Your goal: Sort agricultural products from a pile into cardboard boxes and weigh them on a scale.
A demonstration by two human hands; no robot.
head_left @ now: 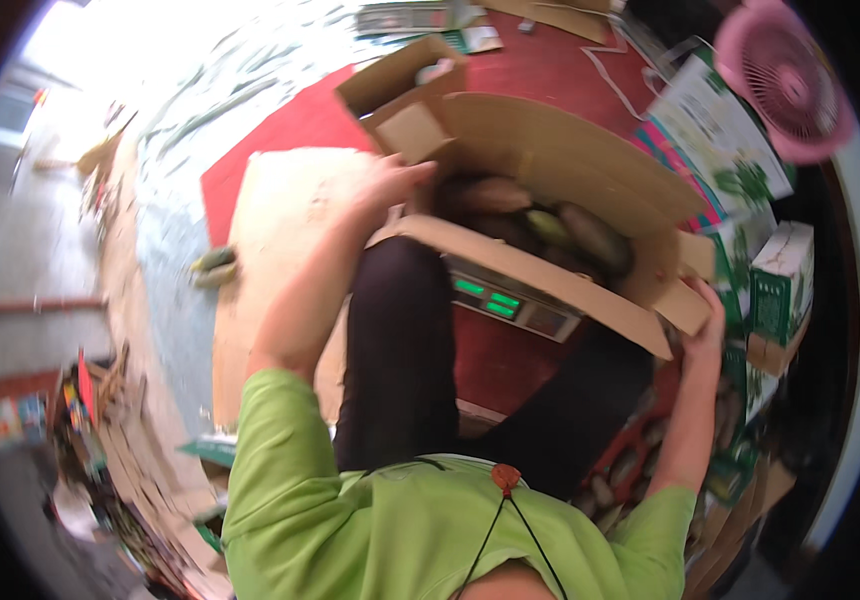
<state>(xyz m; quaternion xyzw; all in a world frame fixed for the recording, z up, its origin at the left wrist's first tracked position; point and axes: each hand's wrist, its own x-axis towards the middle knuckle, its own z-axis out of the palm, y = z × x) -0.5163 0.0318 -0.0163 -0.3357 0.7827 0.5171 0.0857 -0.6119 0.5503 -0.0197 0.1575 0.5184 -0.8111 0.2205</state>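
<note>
An open cardboard box (550,275) stands in front of my knees with its flaps spread. Inside lie several long, rounded brown and green vegetables (595,238); their exact kind is unclear. At the box's left end my left hand (390,187) holds the edge by a flap, its fingers partly hidden and blurred. My right hand (707,318) is closed round the flap at the right end. Under the box shows a digital scale (510,303) with lit green figures.
A smaller open carton (400,82) sits behind the box. Two green vegetables (214,267) lie left of a flat cardboard sheet (280,215). At right are a pink fan (783,80), a white-green carton (783,283) and several brown roundish pieces (625,467) on the red floor covering.
</note>
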